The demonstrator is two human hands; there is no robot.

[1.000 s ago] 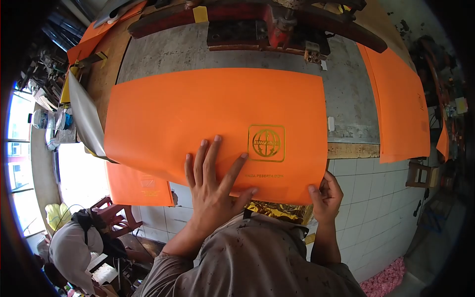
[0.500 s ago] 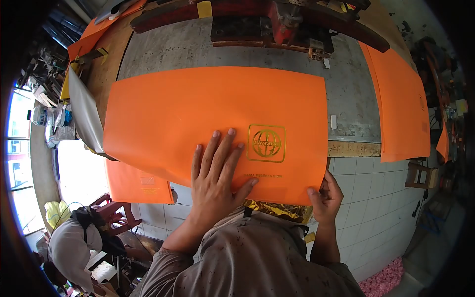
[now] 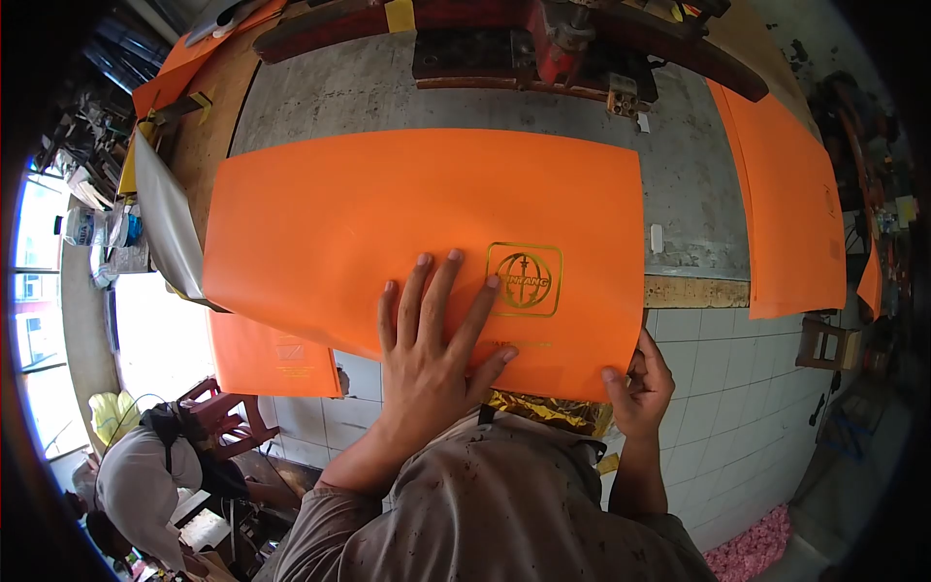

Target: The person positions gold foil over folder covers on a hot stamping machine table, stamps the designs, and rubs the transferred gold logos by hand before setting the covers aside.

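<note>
A large orange sheet (image 3: 417,204) with a gold globe emblem (image 3: 524,279) and a faint gold text line lies before me, partly over the grey metal plate and hanging past its front edge. My left hand (image 3: 427,339) rests flat on it with fingers spread, the index fingertip touching the emblem's left side. At the sheet's lower right corner, my right hand (image 3: 642,388) pinches the edge, thumb on top and fingers curled beneath. Crumpled gold foil (image 3: 553,412) shows under the near edge, against my body.
A red and black press (image 3: 553,58) spans the far side of the grey plate (image 3: 320,107). More orange sheets (image 3: 790,204) lie at right, and another orange sheet (image 3: 272,359) hangs lower left. A silvery sheet (image 3: 167,218) curls at left. Another person (image 3: 145,475) bends at lower left.
My left index finger has slid slightly up and right onto the emblem. The sheet has shifted very slightly right; my right hand keeps its grip.
</note>
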